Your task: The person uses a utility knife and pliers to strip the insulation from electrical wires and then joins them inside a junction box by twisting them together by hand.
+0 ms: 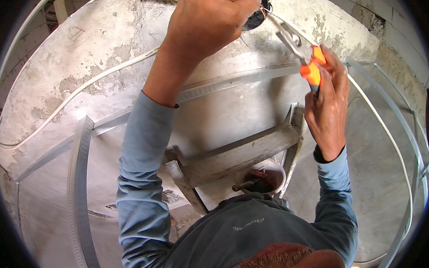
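1. Left hand (209, 21): fingers curled at the black box (254, 22); cannot tell their hold.
2. Right hand (328, 104): fingers wrapped around pliers (310, 70), right of the box.
3. Slipping pliers might nick the wire (262, 11).

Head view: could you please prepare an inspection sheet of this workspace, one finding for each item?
Surface: pale plaster with grey worn patches.
Job's things: pliers with orange handles; black round box with thin bare wires beside it.
Clutter: bucket with items inside, behind a ladder-like frame.
Hands: left hand at the box, what its fingertips pinch unclear; right hand grips the pliers, blurred.
Cables: one white cable on the left, another curving down the right.
Surroundings: metal channels; block wall at upper right.
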`<control>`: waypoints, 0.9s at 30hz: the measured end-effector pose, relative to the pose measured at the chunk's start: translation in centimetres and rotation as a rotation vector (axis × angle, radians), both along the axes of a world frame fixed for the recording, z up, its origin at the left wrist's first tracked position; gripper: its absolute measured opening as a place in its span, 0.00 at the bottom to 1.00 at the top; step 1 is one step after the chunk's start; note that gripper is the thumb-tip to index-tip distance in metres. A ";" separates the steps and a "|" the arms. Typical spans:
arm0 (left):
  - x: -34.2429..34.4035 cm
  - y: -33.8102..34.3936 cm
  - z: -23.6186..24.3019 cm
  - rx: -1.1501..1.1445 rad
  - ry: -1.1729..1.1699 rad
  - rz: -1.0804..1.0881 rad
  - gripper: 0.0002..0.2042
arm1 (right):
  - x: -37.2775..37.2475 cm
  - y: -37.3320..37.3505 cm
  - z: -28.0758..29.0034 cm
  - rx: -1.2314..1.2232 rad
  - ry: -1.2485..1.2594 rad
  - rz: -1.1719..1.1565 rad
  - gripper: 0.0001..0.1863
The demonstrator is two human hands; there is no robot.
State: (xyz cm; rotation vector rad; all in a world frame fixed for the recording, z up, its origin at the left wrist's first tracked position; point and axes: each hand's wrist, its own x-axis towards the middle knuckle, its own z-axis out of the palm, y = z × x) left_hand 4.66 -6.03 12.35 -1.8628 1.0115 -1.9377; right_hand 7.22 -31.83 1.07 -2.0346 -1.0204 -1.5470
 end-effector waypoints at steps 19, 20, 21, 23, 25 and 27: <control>1.3 0.6 0.1 0.147 -0.104 0.092 0.03 | -0.6 1.2 3.9 -0.229 -0.096 -0.251 0.19; 1.4 0.6 0.1 0.149 -0.101 0.095 0.03 | -0.4 1.2 3.9 -0.233 -0.108 -0.257 0.18; 1.3 0.6 0.1 0.148 -0.103 0.105 0.03 | -0.2 1.1 4.0 -0.240 -0.127 -0.257 0.17; 1.2 0.6 0.1 0.157 -0.125 0.105 0.03 | -0.1 0.8 4.1 -0.254 -0.143 -0.283 0.16; 1.3 0.5 0.1 0.155 -0.125 0.098 0.03 | -0.4 0.5 4.4 -0.269 -0.135 -0.343 0.16; 1.3 0.6 0.1 0.144 -0.104 0.094 0.03 | -0.3 0.4 4.4 -0.262 -0.145 -0.321 0.16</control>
